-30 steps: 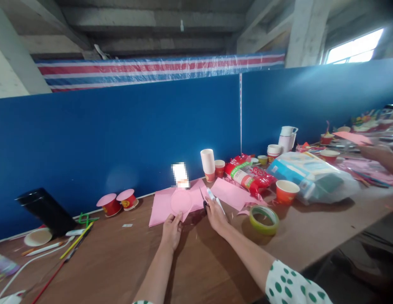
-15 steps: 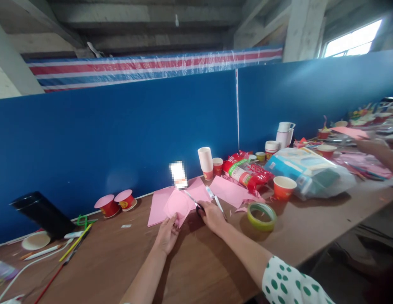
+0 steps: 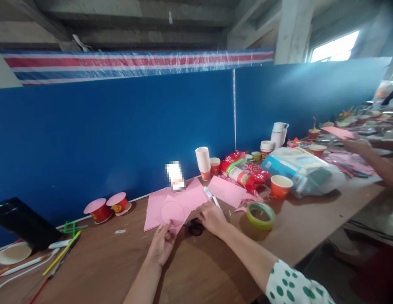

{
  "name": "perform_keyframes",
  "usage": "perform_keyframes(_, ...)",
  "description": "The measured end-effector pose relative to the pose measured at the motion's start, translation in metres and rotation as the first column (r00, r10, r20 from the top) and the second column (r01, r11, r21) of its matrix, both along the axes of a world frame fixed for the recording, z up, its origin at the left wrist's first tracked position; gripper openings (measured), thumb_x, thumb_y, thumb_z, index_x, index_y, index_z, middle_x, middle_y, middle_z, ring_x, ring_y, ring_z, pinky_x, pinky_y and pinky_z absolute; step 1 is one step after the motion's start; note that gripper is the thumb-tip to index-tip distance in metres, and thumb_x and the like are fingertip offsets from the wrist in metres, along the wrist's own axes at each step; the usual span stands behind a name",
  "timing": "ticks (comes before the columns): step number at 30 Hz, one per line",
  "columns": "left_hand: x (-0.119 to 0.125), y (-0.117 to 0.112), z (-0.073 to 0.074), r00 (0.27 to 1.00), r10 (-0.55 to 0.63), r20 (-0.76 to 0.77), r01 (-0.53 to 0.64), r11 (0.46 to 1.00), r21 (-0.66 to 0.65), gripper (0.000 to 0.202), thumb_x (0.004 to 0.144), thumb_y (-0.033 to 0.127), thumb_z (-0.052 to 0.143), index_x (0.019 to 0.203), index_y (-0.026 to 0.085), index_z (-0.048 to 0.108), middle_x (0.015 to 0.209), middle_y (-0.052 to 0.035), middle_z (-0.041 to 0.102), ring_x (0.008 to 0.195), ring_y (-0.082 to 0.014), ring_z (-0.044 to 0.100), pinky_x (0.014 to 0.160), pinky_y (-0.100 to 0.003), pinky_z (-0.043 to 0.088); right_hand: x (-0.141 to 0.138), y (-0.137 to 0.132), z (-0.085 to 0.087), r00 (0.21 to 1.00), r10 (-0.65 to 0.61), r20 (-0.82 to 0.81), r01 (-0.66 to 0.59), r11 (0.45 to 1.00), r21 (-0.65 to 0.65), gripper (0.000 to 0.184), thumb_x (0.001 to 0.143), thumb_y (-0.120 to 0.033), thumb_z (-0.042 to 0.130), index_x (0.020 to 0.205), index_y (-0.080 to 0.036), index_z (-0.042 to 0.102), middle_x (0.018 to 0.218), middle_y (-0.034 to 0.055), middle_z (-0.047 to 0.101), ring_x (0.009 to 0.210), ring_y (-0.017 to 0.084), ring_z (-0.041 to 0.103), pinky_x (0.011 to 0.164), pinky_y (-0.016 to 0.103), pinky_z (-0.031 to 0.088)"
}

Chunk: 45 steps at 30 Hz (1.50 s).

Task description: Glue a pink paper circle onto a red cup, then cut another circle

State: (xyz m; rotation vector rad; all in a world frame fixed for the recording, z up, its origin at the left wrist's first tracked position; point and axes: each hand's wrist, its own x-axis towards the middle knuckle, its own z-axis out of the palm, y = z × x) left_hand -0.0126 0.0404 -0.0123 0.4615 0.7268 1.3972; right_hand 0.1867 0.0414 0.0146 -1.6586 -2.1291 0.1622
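Observation:
My left hand [image 3: 163, 242] pinches the lower edge of a piece of pink paper [image 3: 172, 211] with a circle drawn on it. The piece lies over other pink sheets [image 3: 153, 209]. Dark-handled scissors [image 3: 194, 228] rest on the table between my hands, touching neither of them as far as I see. My right hand [image 3: 212, 218] hovers or rests just beyond the scissors, palm down with bent fingers apart, at the pink paper's right edge. Close to those fingers lies a white marker [image 3: 207, 193] beside a second white stick [image 3: 217, 202].
Green-yellow tape [image 3: 260, 216] and a red paper cup [image 3: 281, 187] stand to the right. Behind are stacked cups [image 3: 203, 162], a red package [image 3: 245, 171] and a plastic bag [image 3: 305, 173]. Left are pink-topped cups [image 3: 99, 210] and a black cylinder [image 3: 25, 223]. Another person's hand [image 3: 357, 145] holds pink paper.
My right hand has let go of the scissors, which now lie on the table, and has moved slightly right of them. My left hand keeps its pinch on the paper. The view has shifted.

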Motion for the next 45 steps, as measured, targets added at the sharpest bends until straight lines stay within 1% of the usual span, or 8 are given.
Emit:
perform_keyframes(6,-0.003,-0.004,-0.001,0.998,-0.059,0.027,0.058,0.998,0.017,0.016,0.061,0.005,0.066,0.061,0.013,0.053,0.052,0.0043,0.052,0.045,-0.0030,0.050,0.043,-0.012,0.043,0.040,0.015,-0.005,0.946,-0.317,0.073,0.323,0.942,-0.095,0.028,0.076,-0.026,0.052,0.102,-0.015,0.049,0.094,0.0136,0.056,0.085,0.026,0.055,0.065,0.033,0.039)
perform_keyframes(13,-0.005,-0.009,-0.002,0.996,-0.079,-0.048,0.079,0.997,0.001,0.021,0.057,0.013,0.071,0.061,0.015,0.051,0.042,0.0085,0.044,0.038,-0.0025,0.042,0.039,-0.013,0.038,0.043,0.024,-0.003,0.905,-0.401,0.141,0.418,0.899,-0.130,0.021,0.079,-0.014,0.044,0.099,-0.017,0.049,0.091,0.0106,0.058,0.081,0.023,0.058,0.061,0.029,0.040)
perform_keyframes(21,-0.006,-0.011,0.000,0.988,-0.115,-0.101,0.118,0.993,0.020,0.028,0.051,0.012,0.074,0.056,0.015,0.046,0.043,0.0073,0.045,0.040,-0.0044,0.045,0.038,-0.014,0.036,0.040,0.052,0.014,0.904,-0.388,0.181,0.402,0.914,-0.050,0.024,0.084,-0.022,0.047,0.107,-0.014,0.049,0.101,0.0092,0.055,0.088,0.020,0.056,0.072,0.034,0.046)
perform_keyframes(27,-0.007,-0.011,0.000,0.991,-0.099,-0.086,0.100,0.995,0.003,0.027,0.051,0.012,0.074,0.058,0.014,0.048,0.041,0.0088,0.042,0.035,-0.0031,0.041,0.034,-0.013,0.032,0.040,0.067,0.010,0.922,-0.324,0.211,0.334,0.942,-0.015,0.027,0.084,-0.026,0.048,0.108,-0.014,0.049,0.108,0.0075,0.052,0.090,0.019,0.055,0.075,0.038,0.047)
perform_keyframes(32,-0.009,-0.008,-0.001,0.995,-0.092,0.039,0.092,0.996,0.014,0.016,0.061,0.008,0.067,0.062,0.013,0.052,0.048,0.0060,0.050,0.042,-0.0040,0.048,0.040,-0.014,0.041,0.047,0.067,0.006,0.931,-0.280,0.233,0.286,0.958,0.007,0.026,0.084,-0.026,0.048,0.107,-0.014,0.049,0.106,0.0074,0.053,0.089,0.019,0.055,0.074,0.037,0.047)
perform_keyframes(36,-0.011,-0.007,0.004,0.991,0.024,0.129,-0.020,0.999,-0.027,0.010,0.072,0.003,0.054,0.072,0.012,0.057,0.064,0.0008,0.061,0.054,-0.0075,0.057,0.053,-0.020,0.050,0.032,0.066,0.005,0.963,-0.095,0.251,0.092,0.995,0.026,0.021,0.087,-0.014,0.039,0.102,-0.011,0.054,0.100,0.0126,0.056,0.095,0.020,0.052,0.080,0.031,0.041)
perform_keyframes(39,-0.013,-0.008,0.009,0.982,0.090,0.168,-0.081,0.995,-0.056,0.016,0.077,0.002,0.046,0.076,0.012,0.058,0.070,-0.0007,0.064,0.062,-0.0098,0.061,0.059,-0.025,0.052,0.012,0.067,0.002,0.958,0.071,0.278,-0.077,0.997,0.011,0.031,0.084,-0.011,0.041,0.113,-0.018,0.047,0.108,0.0094,0.054,0.100,0.018,0.049,0.083,0.028,0.039)
perform_keyframes(45,-0.020,-0.006,0.012,0.968,0.159,0.195,-0.143,0.985,-0.094,0.019,0.080,0.004,0.044,0.075,0.014,0.059,0.069,0.0005,0.065,0.062,-0.0093,0.061,0.059,-0.025,0.052,-0.013,0.077,-0.005,0.890,0.279,0.361,-0.276,0.959,-0.062,0.050,0.076,-0.011,0.052,0.120,-0.031,0.040,0.127,0.0065,0.041,0.112,0.024,0.040,0.084,0.039,0.037)
